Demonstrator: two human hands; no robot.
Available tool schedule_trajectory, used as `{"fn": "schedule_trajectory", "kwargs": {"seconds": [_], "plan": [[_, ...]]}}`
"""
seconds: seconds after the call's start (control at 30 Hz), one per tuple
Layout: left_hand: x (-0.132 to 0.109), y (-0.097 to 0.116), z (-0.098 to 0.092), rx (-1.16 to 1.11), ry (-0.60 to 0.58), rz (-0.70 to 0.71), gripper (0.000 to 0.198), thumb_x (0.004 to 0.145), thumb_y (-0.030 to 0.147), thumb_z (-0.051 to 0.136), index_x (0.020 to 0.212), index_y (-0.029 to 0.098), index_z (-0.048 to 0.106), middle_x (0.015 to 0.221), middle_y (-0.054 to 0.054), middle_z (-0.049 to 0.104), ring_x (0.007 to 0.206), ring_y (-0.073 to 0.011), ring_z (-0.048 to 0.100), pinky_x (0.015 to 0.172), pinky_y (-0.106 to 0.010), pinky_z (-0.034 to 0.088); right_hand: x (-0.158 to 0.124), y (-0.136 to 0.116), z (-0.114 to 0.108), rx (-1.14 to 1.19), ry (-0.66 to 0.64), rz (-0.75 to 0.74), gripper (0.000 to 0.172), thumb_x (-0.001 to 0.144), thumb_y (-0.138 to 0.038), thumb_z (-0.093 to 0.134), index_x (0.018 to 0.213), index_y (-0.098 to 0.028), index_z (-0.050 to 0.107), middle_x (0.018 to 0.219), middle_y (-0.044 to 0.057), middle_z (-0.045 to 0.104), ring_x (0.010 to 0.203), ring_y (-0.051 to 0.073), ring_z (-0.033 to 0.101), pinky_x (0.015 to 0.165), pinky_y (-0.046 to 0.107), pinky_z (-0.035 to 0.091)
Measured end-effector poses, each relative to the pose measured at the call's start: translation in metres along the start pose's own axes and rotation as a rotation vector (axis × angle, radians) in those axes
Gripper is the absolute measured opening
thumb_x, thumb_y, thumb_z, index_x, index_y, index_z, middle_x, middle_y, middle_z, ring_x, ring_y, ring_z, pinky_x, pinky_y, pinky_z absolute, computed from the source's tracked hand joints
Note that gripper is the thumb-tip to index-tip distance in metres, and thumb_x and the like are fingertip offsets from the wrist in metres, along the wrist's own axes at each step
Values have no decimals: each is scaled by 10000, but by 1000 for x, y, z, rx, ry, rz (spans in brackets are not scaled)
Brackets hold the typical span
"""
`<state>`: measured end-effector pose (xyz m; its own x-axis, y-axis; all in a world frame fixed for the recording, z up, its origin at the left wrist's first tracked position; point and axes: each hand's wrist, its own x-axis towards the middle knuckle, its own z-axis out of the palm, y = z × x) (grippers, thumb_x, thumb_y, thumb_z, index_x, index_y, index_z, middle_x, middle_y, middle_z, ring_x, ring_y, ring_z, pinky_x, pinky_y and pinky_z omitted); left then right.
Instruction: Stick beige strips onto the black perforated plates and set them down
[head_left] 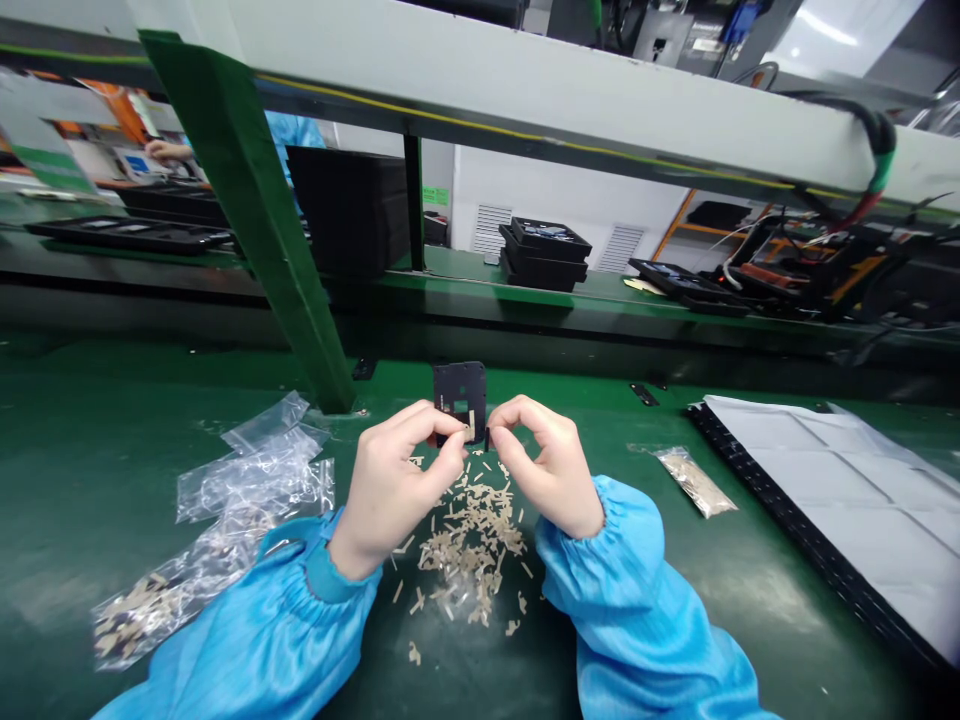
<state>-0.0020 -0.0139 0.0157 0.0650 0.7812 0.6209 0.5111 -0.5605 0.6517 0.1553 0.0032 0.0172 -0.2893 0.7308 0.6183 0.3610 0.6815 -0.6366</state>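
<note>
A thin black plastic plate [460, 385] with a small square cutout stands upright above the bench. My left hand [409, 465] is closed, pinching the plate's lower part between thumb and fingers. One tan strip [472, 424] shows against the plate beside my left fingertips. My right hand [544, 465] is closed in a pinch at the plate's right edge, with a small narrow black strip [487, 439] at its fingertips. Below both hands lies a loose pile of small tan pieces [472, 540], some straight and some bent.
Clear plastic bags [262, 465] lie on the left, one holding tan pieces [135, 615]. A small filled bag [695, 480] and a black tray with white sheets [840, 480] are on the right. A green post [255, 220] rises ahead. Black trays [544, 255] sit on the shelf behind.
</note>
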Motion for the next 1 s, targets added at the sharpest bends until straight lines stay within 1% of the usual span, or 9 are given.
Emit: {"fn": "schedule_trajectory", "kwargs": {"seconds": [0.2,0.43,0.6,0.7,0.77,0.9,1.0], "plan": [[0,-1,-1,-9,-2,4,136,768,137,522,652,162,590,606,20,579,570,-103,546,545,-220,418,-1,0,1,-51,33,-28,124,794,-121,473,693,-190,493,688,8,548,660,137,524,633,262,412],[0,-1,-2,-49,-24,-27,134,769,152,526,648,165,583,617,17,576,575,-109,561,552,-226,434,-2,-2,2,-69,42,-49,120,784,-113,481,696,-195,488,694,10,558,661,141,526,636,276,413],[0,-2,-4,-181,-63,-74,124,773,148,524,665,172,579,635,18,579,575,-108,589,549,-222,451,-3,-4,2,-87,43,-54,123,792,-120,467,700,-199,491,702,13,562,662,144,524,639,284,413],[-1,-2,-5,-276,-66,-78,143,772,122,513,650,174,567,622,26,572,554,-90,573,529,-202,445,-4,-7,0,-106,97,-43,115,785,-123,472,698,-197,491,702,15,549,666,145,515,634,283,408],[-1,-3,-6,-336,-55,-80,154,775,108,502,651,177,563,629,29,568,551,-80,562,528,-192,444,-4,-10,-2,-42,85,-20,117,792,-130,468,697,-193,495,695,14,540,661,142,511,626,278,412],[-2,-3,-6,-395,-49,-66,156,778,107,498,660,184,564,631,26,563,575,-86,555,546,-202,446,-4,-15,-4,176,-25,42,104,792,-159,495,693,-190,497,682,9,537,646,132,514,616,268,428],[-4,-3,-7,-393,-60,-49,160,778,110,493,652,184,558,618,17,562,584,-102,547,552,-224,441,-4,-18,-4,217,-30,78,111,776,-166,512,673,-194,484,664,1,527,631,127,505,604,263,423]]}}
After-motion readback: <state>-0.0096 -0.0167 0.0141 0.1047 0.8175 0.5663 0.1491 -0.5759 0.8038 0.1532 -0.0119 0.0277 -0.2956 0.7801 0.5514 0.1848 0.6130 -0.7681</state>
